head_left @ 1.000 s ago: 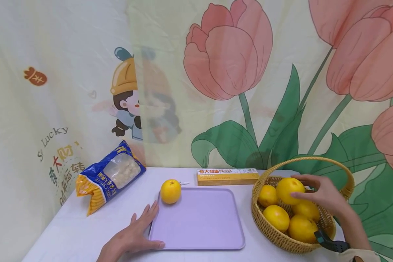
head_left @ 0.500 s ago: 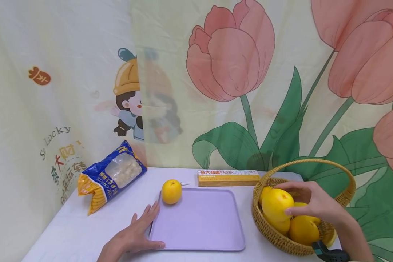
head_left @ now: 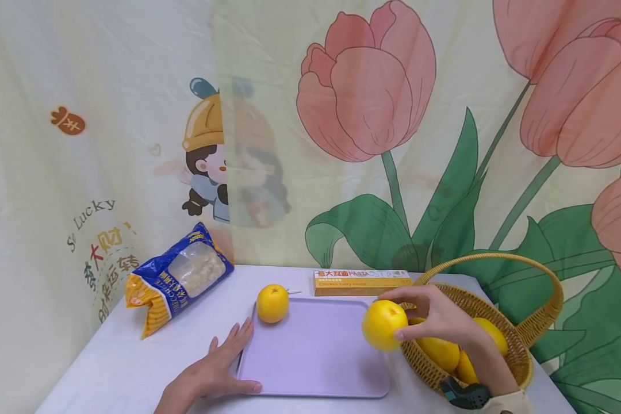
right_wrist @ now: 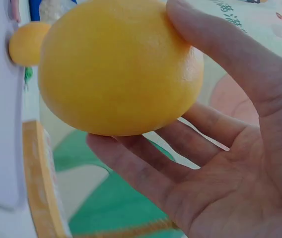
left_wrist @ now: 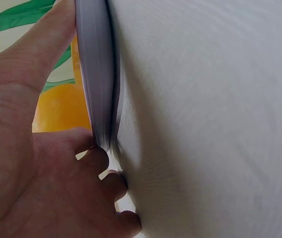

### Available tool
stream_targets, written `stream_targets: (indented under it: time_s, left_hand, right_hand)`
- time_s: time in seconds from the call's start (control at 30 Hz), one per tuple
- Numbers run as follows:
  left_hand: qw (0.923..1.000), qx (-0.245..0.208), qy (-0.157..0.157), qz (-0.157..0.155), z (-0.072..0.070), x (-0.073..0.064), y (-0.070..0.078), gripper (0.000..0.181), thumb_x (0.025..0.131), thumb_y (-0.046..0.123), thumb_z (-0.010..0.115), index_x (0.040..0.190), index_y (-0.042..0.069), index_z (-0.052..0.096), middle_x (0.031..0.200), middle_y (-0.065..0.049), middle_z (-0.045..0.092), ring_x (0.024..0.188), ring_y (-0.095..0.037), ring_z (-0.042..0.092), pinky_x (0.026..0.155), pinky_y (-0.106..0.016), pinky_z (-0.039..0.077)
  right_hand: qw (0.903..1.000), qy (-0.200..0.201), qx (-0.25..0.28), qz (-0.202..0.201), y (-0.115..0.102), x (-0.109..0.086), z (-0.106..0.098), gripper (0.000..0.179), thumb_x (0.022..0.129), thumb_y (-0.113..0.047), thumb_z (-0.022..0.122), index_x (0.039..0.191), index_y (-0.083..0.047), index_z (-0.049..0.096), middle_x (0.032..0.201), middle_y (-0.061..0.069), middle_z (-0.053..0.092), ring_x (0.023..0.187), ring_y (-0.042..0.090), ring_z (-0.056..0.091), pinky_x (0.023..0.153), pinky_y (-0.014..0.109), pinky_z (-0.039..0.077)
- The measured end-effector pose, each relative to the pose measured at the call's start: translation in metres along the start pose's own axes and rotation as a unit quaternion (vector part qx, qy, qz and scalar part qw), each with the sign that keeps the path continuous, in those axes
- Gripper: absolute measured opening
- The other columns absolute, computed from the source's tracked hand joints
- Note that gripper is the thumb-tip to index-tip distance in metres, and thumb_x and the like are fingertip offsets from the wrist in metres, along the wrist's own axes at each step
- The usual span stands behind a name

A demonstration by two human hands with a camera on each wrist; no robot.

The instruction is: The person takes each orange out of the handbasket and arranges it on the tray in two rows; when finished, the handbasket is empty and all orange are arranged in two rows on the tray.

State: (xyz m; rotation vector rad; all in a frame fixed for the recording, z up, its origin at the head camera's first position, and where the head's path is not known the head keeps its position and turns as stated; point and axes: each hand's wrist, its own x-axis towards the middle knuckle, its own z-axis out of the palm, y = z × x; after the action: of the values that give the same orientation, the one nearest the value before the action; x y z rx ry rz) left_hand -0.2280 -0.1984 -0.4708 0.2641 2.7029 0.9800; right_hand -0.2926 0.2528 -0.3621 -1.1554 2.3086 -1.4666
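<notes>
My right hand (head_left: 434, 319) holds an orange (head_left: 383, 325) between thumb and fingers, over the right edge of the lilac tray (head_left: 315, 356). The right wrist view shows this orange (right_wrist: 118, 69) up close, with the thumb on one side and the fingers under it. Another orange (head_left: 272, 303) sits at the tray's far left corner. Along the tray's left edge my left hand (head_left: 212, 365) rests with its fingers spread, thumb at the near left corner. The wicker basket (head_left: 520, 356) on the right contains more oranges (head_left: 440, 352), partly hidden by my right forearm.
A blue and yellow bag of pasta (head_left: 181, 279) lies at the back left of the white table (head_left: 119, 368). Behind the tray is a yellow pasta box (head_left: 362, 283). The basket's tall handle (head_left: 497, 257) arches up beside my right arm. A printed curtain (head_left: 269, 241) hangs behind.
My right hand has lifted the orange out of the basket and carried it left to the tray's right edge. The left hand stays at the tray.
</notes>
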Motion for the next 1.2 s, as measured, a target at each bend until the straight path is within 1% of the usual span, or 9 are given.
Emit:
stream_targets:
  time_s: [0.1, 0.17, 0.27, 0.3, 0.4, 0.57, 0.77, 0.97, 1.2]
  left_hand:
    - [1.0000, 0.001, 0.000, 0.002, 0.000, 0.000, -0.001, 0.129, 0.076, 0.048, 0.098, 0.172, 0.007, 0.022, 0.178, -0.022, 0.018, 0.164, -0.049, 0.012, 0.129, -0.073, -0.001]
    - [1.0000, 0.001, 0.000, 0.004, 0.000, 0.000, -0.001, 0.129, 0.076, 0.048, 0.098, 0.172, 0.006, 0.022, 0.178, -0.022, 0.019, 0.164, -0.049, 0.012, 0.129, -0.073, -0.001]
    - [1.0000, 0.003, -0.001, -0.003, 0.000, 0.001, -0.001, 0.130, 0.075, 0.048, 0.098, 0.172, 0.007, 0.022, 0.178, -0.022, 0.019, 0.164, -0.049, 0.013, 0.129, -0.073, -0.001]
    - [1.0000, 0.004, -0.001, -0.006, 0.000, 0.001, -0.001, 0.130, 0.075, 0.049, 0.098, 0.172, 0.008, 0.022, 0.178, -0.022, 0.019, 0.164, -0.048, 0.013, 0.129, -0.073, -0.001]
    - [0.9998, 0.007, -0.003, -0.018, 0.001, 0.003, -0.001, 0.130, 0.075, 0.050, 0.098, 0.173, 0.010, 0.022, 0.178, -0.022, 0.019, 0.164, -0.048, 0.013, 0.129, -0.073, -0.001]
    - [0.9999, 0.006, -0.003, -0.016, 0.001, 0.002, -0.002, 0.130, 0.075, 0.049, 0.098, 0.173, 0.009, 0.022, 0.178, -0.021, 0.018, 0.164, -0.048, 0.012, 0.129, -0.073, -0.001]
    - [1.0000, -0.001, 0.001, -0.006, 0.001, 0.000, -0.001, 0.129, 0.075, 0.048, 0.098, 0.172, 0.008, 0.023, 0.178, -0.022, 0.019, 0.164, -0.048, 0.013, 0.129, -0.073, -0.001]
    - [0.9999, -0.001, 0.003, -0.011, 0.001, 0.000, 0.000, 0.129, 0.074, 0.048, 0.098, 0.172, 0.009, 0.023, 0.178, -0.021, 0.019, 0.164, -0.048, 0.013, 0.129, -0.073, -0.001]
    - [0.9999, 0.002, 0.000, -0.013, 0.001, 0.002, 0.000, 0.130, 0.075, 0.048, 0.098, 0.172, 0.008, 0.023, 0.178, -0.022, 0.019, 0.164, -0.048, 0.012, 0.129, -0.072, -0.001]
  right_hand:
    - [0.9998, -0.001, 0.019, -0.009, 0.007, 0.013, 0.008, 0.053, 0.089, -0.007, 0.086, 0.138, 0.004, 0.068, 0.129, 0.012, 0.076, 0.111, 0.025, 0.075, 0.093, 0.040, 0.066]
    - [0.9995, -0.002, 0.026, -0.017, 0.012, 0.021, 0.014, 0.053, 0.089, -0.008, 0.086, 0.139, 0.002, 0.069, 0.129, 0.013, 0.076, 0.112, 0.025, 0.075, 0.095, 0.039, 0.065]
    - [0.9992, 0.000, 0.035, -0.021, 0.019, 0.033, 0.022, 0.052, 0.089, -0.009, 0.085, 0.138, -0.001, 0.070, 0.129, 0.013, 0.077, 0.113, 0.026, 0.074, 0.099, 0.039, 0.064]
    - [0.9991, 0.003, 0.039, -0.015, 0.021, 0.037, 0.025, 0.052, 0.089, -0.009, 0.085, 0.139, -0.002, 0.071, 0.129, 0.012, 0.077, 0.113, 0.025, 0.074, 0.099, 0.038, 0.063]
    - [0.9986, 0.011, 0.052, 0.000, 0.025, 0.048, 0.034, 0.053, 0.089, -0.011, 0.085, 0.138, 0.000, 0.070, 0.129, 0.013, 0.077, 0.115, 0.025, 0.073, 0.099, 0.038, 0.063]
    - [0.9972, 0.016, 0.071, 0.019, 0.031, 0.062, 0.047, 0.053, 0.090, -0.011, 0.086, 0.139, 0.000, 0.070, 0.130, 0.015, 0.076, 0.114, 0.027, 0.073, 0.097, 0.038, 0.064]
    - [0.9955, 0.023, 0.080, 0.045, 0.039, 0.072, 0.059, 0.053, 0.090, -0.013, 0.086, 0.140, -0.002, 0.070, 0.132, 0.016, 0.074, 0.113, 0.027, 0.071, 0.096, 0.037, 0.063]
    - [0.9940, 0.028, 0.086, 0.062, 0.049, 0.082, 0.069, 0.056, 0.089, -0.013, 0.088, 0.140, 0.000, 0.069, 0.133, 0.014, 0.074, 0.116, 0.026, 0.070, 0.097, 0.036, 0.063]
    - [0.9913, 0.054, 0.075, 0.094, 0.064, 0.092, 0.076, 0.055, 0.088, -0.015, 0.088, 0.138, -0.002, 0.071, 0.130, 0.013, 0.076, 0.117, 0.025, 0.068, 0.098, 0.033, 0.061]
